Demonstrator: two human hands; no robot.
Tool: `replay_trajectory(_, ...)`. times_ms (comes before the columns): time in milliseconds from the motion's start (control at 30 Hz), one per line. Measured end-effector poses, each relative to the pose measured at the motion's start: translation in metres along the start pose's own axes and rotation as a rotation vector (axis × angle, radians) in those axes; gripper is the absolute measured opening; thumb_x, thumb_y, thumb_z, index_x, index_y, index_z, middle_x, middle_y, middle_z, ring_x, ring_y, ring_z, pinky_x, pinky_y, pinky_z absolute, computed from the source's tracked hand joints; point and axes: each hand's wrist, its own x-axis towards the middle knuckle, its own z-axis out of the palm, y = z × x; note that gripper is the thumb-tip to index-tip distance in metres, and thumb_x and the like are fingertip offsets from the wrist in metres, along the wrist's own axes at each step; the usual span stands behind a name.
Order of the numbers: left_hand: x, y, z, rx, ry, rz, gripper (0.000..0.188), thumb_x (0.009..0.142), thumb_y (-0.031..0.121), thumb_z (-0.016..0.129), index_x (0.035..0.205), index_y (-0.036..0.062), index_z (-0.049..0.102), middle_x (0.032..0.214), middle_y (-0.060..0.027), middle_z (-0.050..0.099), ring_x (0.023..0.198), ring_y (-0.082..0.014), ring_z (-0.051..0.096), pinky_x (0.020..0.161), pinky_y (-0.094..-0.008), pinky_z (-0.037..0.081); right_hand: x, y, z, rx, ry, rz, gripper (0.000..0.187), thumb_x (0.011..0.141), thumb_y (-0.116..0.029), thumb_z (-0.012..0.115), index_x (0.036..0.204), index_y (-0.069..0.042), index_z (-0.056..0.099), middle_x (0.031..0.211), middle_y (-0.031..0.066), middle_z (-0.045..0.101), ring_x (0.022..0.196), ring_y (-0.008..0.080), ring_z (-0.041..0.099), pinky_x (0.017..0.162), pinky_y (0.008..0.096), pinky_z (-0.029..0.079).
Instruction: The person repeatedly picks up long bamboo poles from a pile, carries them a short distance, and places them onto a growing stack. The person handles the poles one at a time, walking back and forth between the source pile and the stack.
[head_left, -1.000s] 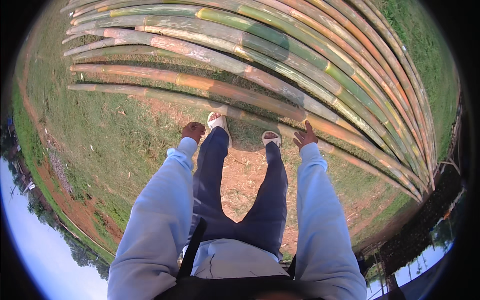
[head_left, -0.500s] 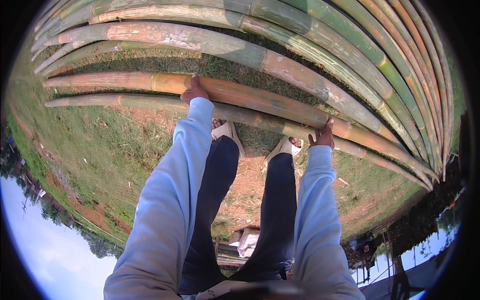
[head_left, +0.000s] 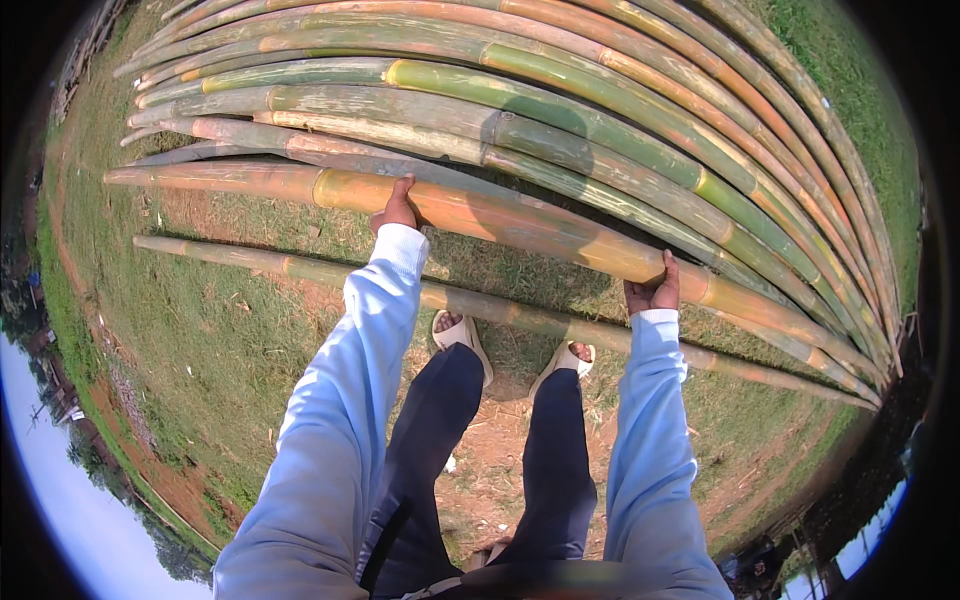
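Note:
A thick orange-brown bamboo pole (head_left: 520,225) runs across in front of me, gripped from its near side by both hands. My left hand (head_left: 397,207) is closed around it right of a pale node, thumb up on top. Farther right, my right hand (head_left: 655,287) cups it from below, thumb on its near face; the fingers underneath are partly hidden. A thinner greenish-brown bamboo pole (head_left: 490,306) lies on the ground between the held pole and my feet, apart from my hands.
Beyond the held pole, several green and tan bamboo poles (head_left: 600,128) lie side by side, converging at the right. My sandalled feet (head_left: 465,340) stand on patchy grass and reddish soil (head_left: 490,440) just behind the thin pole. Structures (head_left: 790,560) show at the lower right rim.
The held pole has risen off the ground and shifted away from me, widening its gap to the thin pole. Both hands moved with it. My view now takes in more of the far poles.

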Motion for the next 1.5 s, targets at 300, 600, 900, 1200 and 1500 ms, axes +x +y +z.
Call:
replay_trajectory(300,-0.045,0.040,0.086,0.578,-0.403,1.038,0.052,0.068,0.012,0.067,0.109,0.0025,0.036,0.090,-0.0139,0.053,0.078,-0.0208,0.054,0.070,-0.0289,0.043,0.005,-0.105,0.037,-0.457,-0.197,-0.647,0.061,0.078,-0.035,0.059,0.122,0.000,0.037,0.100,0.0178,0.055,0.094,0.0250,0.055,0.086,0.0362,0.038)
replay_trajectory(600,-0.036,-0.187,-0.111,2.263,-0.983,0.830,0.086,0.059,0.035,0.071,0.126,0.0054,0.025,0.123,-0.0164,0.036,0.118,-0.0310,0.031,0.100,-0.0381,0.024,0.041,0.040,-0.291,-0.469,0.996,-0.081,0.098,0.053,-0.048,0.073,0.121,0.010,0.033,0.116,0.0275,0.043,0.108,0.0328,0.044,0.090,0.0348,0.035)
replay_trajectory(900,0.009,-0.238,-0.099,2.485,-1.148,0.871,0.083,0.052,0.023,0.074,0.120,0.0056,0.031,0.120,-0.0147,0.038,0.109,-0.0309,0.041,0.095,-0.0387,0.030,0.087,0.075,-0.284,-0.473,0.767,0.155,0.096,0.056,-0.053,0.072,0.124,0.003,0.033,0.113,0.0176,0.049,0.085,0.0283,0.055,0.062,0.0413,0.045)
replay_trajectory(1200,-0.013,-0.207,-0.091,2.486,-1.240,1.038,0.081,0.056,0.032,0.073,0.120,0.0044,0.031,0.117,-0.0163,0.041,0.104,-0.0322,0.044,0.091,-0.0390,0.035,0.086,0.076,-0.307,-0.308,0.483,0.199,0.086,0.060,-0.064,0.060,0.115,0.001,0.045,0.115,0.0130,0.049,0.097,0.0263,0.052,0.081,0.0420,0.038)
replay_trajectory(1500,0.002,-0.223,-0.094,2.304,-1.191,1.209,0.069,0.053,0.025,0.073,0.110,0.0062,0.038,0.102,-0.0144,0.046,0.096,-0.0288,0.047,0.085,-0.0373,0.036,0.131,0.088,-0.292,-0.690,0.797,0.155,0.070,0.059,-0.048,0.072,0.101,0.004,0.054,0.092,0.0137,0.058,0.076,0.0217,0.057,0.062,0.0305,0.049)
